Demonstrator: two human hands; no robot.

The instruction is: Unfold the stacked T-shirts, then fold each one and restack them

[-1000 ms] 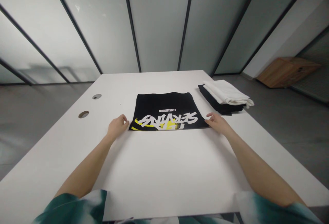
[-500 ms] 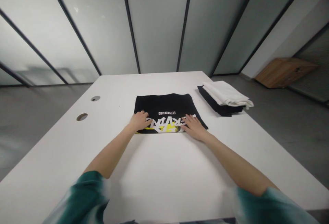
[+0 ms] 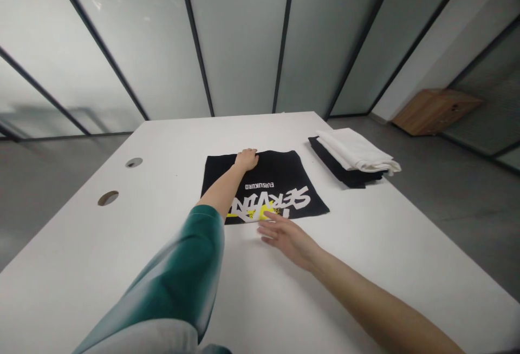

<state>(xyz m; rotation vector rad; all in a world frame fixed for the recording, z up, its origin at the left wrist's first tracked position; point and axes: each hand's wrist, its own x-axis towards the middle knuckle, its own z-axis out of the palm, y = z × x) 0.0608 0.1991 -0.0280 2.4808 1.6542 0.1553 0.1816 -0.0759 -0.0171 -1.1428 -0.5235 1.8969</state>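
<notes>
A folded black T-shirt (image 3: 280, 181) with white and yellow lettering lies flat on the white table (image 3: 365, 246). My left hand (image 3: 246, 159) reaches across it and rests on its far edge, fingers curled over the cloth. Whether they grip the edge is not clear. My right hand (image 3: 286, 235) hovers at the shirt's near edge with fingers stretched out and holds nothing.
A stack of folded clothes, white cloth (image 3: 357, 150) on black, sits at the table's right edge. Two round cable holes (image 3: 108, 198) are at the left. Frosted glass panels stand behind the table, and a wooden box (image 3: 436, 110) lies on the floor at the right.
My left hand has gone from the shirt's near left corner across to its far edge. My right hand came inward from the near right corner, crossed the print, then drew back to the near edge.
</notes>
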